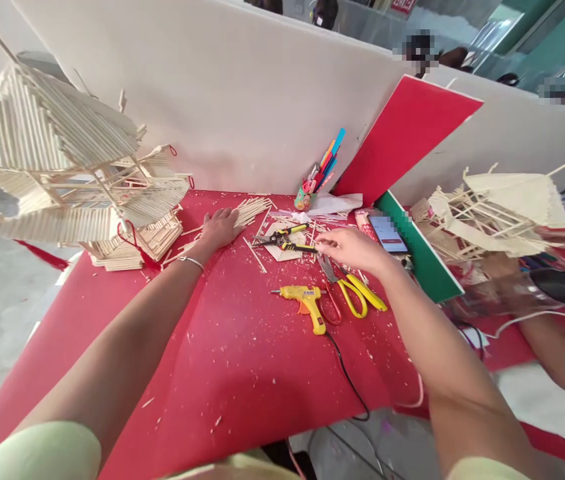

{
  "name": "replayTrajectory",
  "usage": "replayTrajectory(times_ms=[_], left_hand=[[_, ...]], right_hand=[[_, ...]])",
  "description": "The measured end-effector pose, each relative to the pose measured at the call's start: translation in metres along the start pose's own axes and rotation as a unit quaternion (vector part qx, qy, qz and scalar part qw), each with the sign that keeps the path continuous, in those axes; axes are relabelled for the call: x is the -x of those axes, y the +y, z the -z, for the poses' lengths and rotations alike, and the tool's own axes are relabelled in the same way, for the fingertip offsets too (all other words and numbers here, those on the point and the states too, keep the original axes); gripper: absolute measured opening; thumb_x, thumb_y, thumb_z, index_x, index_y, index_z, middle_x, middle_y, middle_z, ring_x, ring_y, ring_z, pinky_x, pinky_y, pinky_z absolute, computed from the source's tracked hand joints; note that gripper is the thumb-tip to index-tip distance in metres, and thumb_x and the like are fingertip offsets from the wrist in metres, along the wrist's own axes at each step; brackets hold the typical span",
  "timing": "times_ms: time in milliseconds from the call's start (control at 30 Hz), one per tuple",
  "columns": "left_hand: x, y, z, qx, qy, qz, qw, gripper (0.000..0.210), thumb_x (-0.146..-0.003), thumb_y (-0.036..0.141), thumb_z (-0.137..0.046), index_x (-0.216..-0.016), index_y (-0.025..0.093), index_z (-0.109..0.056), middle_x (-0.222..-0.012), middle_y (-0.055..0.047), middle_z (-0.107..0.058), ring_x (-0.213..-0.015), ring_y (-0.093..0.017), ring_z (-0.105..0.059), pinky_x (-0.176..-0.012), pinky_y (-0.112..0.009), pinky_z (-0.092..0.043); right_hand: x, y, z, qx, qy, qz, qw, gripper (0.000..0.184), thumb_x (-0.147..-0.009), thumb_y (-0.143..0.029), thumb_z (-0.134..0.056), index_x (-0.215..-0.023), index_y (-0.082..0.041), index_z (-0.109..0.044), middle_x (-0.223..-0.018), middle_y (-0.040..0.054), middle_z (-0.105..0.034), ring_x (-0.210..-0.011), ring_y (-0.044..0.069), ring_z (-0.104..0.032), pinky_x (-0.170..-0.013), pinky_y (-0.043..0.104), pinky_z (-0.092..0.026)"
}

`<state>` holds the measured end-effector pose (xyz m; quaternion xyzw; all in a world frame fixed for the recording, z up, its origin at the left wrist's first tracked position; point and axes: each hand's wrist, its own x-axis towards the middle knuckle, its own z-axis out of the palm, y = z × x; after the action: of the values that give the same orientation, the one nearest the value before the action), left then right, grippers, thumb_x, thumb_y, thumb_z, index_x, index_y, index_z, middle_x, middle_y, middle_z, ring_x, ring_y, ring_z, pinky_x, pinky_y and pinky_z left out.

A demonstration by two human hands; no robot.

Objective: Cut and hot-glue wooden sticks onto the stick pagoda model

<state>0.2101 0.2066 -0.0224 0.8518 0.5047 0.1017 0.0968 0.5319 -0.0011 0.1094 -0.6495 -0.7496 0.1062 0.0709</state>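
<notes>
My left hand point(220, 228) lies flat, fingers spread, on the red tabletop point(202, 353) beside a pile of thin wooden sticks point(252, 209). A thin bracelet circles that wrist. My right hand point(350, 248) is pinched at the end of the lower handle of black-and-yellow pliers point(282, 235), whose handles are spread apart. Under the pliers is a flat polygonal stick panel point(287, 252). Nearer me are a yellow glue gun point(302, 303), yellow-handled scissors point(352, 297) and a red-handled cutting tool point(330, 308).
A stick-built pavilion point(77, 173) with red tassels stands at left. Behind are a pen cup point(304, 197), white partition point(202, 100), red board point(407, 140), phone point(387, 233) and green panel point(417, 257). At right, another person's arm point(557, 347) is near a second stick model point(502, 210).
</notes>
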Motion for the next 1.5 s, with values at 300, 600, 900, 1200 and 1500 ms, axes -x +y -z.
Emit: replayTrajectory(times_ms=[300,600,900,1200,1500], left_hand=[[0.049,0.003,-0.019,-0.028,0.052,-0.074,0.995,0.056,-0.108,0.043,-0.032,-0.158,0.023,-0.050,-0.167,-0.012,-0.046,-0.150,-0.033,-0.046,-0.119,-0.051,-0.037],[0.066,0.009,-0.012,-0.049,0.052,-0.060,0.996,0.058,-0.108,0.050,-0.030,-0.156,0.025,-0.051,-0.167,-0.013,-0.046,-0.148,-0.036,-0.047,-0.117,-0.053,-0.039],[0.069,0.010,-0.012,-0.025,0.063,-0.065,0.996,0.058,-0.108,0.048,-0.030,-0.155,0.024,-0.054,-0.164,-0.015,-0.049,-0.147,-0.037,-0.047,-0.116,-0.056,-0.039],[0.072,0.010,-0.010,0.012,0.093,-0.069,0.993,0.048,-0.106,0.042,-0.036,-0.143,0.025,-0.063,-0.163,-0.014,-0.050,-0.150,-0.035,-0.043,-0.118,-0.056,-0.038],[0.063,0.050,0.002,0.305,0.129,0.026,0.943,0.028,-0.096,0.038,-0.055,-0.094,0.020,-0.077,-0.098,-0.009,-0.077,-0.096,-0.027,-0.070,-0.090,-0.040,-0.053]], right_hand=[[-0.011,-0.017,-0.043,0.060,0.002,0.033,0.998,0.050,-0.094,-0.024,-0.064,-0.144,-0.022,-0.066,-0.147,0.0134,-0.065,-0.134,0.032,-0.062,-0.114,0.045,-0.049],[-0.073,-0.008,-0.083,0.174,-0.056,0.007,0.983,0.104,-0.076,-0.009,-0.078,-0.168,-0.023,-0.032,-0.174,0.0176,-0.031,-0.160,0.040,-0.030,-0.131,0.061,-0.021],[-0.087,-0.012,-0.090,0.193,-0.069,-0.007,0.979,0.101,-0.080,-0.016,-0.080,-0.168,-0.023,-0.032,-0.173,0.0193,-0.034,-0.155,0.043,-0.036,-0.127,0.060,-0.027],[-0.081,-0.001,-0.065,0.191,0.026,0.018,0.981,0.071,-0.084,-0.033,-0.078,-0.150,-0.018,-0.058,-0.137,0.0208,-0.059,-0.130,0.039,-0.056,-0.114,0.050,-0.039],[-0.050,0.080,-0.070,0.017,0.064,-0.333,0.941,0.084,-0.079,-0.071,-0.076,-0.142,-0.018,-0.064,-0.142,0.0217,-0.066,-0.134,0.039,-0.061,-0.107,0.052,-0.051]])
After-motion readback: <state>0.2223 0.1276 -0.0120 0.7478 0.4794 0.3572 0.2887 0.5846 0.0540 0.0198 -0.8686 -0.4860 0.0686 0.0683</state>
